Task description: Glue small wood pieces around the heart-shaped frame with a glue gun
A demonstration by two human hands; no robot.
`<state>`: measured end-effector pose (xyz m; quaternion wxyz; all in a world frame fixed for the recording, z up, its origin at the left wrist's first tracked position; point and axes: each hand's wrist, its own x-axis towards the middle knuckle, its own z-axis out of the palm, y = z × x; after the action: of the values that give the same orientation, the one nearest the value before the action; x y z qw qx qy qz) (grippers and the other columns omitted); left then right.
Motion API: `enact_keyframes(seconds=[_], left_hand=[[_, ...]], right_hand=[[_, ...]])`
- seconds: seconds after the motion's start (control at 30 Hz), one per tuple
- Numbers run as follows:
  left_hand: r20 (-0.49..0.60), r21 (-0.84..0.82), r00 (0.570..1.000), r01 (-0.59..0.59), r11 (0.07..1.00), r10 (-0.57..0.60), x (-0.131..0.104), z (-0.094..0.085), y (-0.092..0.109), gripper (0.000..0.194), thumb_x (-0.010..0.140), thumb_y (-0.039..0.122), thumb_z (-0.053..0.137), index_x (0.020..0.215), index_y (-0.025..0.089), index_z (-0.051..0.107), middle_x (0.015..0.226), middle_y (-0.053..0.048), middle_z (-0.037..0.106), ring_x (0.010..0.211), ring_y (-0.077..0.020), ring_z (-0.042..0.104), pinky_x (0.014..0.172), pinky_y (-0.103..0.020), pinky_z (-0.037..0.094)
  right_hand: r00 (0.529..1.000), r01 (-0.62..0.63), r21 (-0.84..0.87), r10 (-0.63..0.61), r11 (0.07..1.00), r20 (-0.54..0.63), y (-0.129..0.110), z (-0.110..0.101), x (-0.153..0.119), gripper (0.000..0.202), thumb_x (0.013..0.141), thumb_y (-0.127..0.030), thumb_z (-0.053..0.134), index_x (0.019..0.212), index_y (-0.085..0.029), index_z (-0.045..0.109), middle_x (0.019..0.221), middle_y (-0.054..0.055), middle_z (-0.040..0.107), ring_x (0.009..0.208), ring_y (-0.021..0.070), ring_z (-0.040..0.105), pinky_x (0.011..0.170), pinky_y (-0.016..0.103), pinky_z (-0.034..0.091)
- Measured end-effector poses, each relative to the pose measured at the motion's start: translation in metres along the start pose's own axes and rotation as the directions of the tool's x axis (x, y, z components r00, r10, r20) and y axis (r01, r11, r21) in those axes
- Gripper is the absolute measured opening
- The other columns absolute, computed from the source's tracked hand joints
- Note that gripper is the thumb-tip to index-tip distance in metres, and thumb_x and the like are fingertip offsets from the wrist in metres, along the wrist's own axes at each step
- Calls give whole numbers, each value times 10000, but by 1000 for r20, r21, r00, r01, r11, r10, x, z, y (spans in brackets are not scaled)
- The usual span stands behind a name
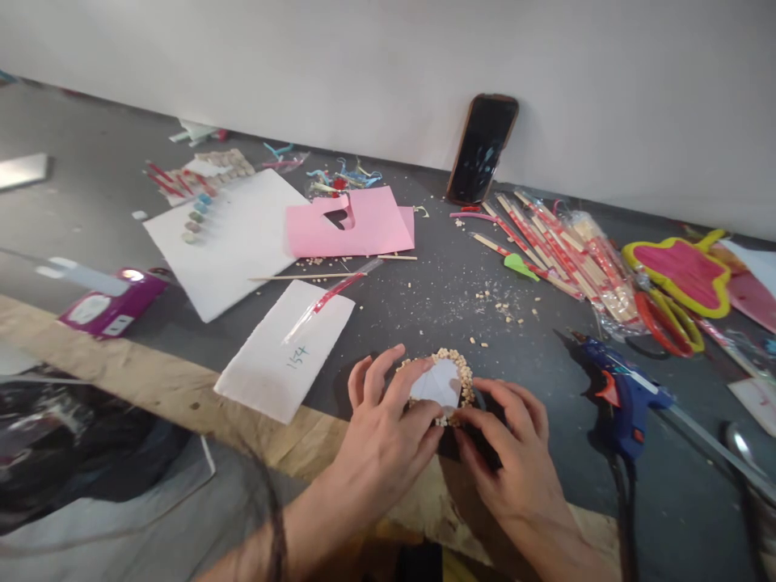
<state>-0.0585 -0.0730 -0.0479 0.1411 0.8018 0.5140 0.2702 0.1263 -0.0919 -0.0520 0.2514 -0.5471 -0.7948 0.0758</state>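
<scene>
A small white piece (441, 383) edged with beige wooden bits lies near the front edge of the grey table (418, 323). My left hand (385, 420) holds its left side and lower edge, thumb at the bottom and fingers across the top left. At the lower right, my right hand (515, 453) pinches the beaded edge between thumb and fingertips. Part of the rim is hidden under my left fingers. Loose beige bits (502, 307) are scattered behind the piece.
A blue glue gun (627, 396) with its cord lies at the right, by red-and-yellow scissors (670, 323). Chopsticks (546, 242) and a leaning phone (483, 149) are behind. Leftward are white card (288, 352), pink paper (369, 226), white board (224, 242) and a purple device (112, 303).
</scene>
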Motion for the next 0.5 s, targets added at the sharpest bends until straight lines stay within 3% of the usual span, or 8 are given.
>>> enact_keyframes(seconds=[0.5], left_hand=[[22, 3, 1000, 11, 1000, -11, -4, 1, -1, 53, 850, 233, 618, 848, 271, 654, 1356, 12, 498, 1327, -334, 292, 1066, -580, 194]], right_hand=[[1000, 20, -25, -19, 1000, 17, -1, -1, 0, 217, 845, -142, 589, 1023, -263, 611, 1254, 72, 508, 1159, 294, 418, 925, 521, 407]])
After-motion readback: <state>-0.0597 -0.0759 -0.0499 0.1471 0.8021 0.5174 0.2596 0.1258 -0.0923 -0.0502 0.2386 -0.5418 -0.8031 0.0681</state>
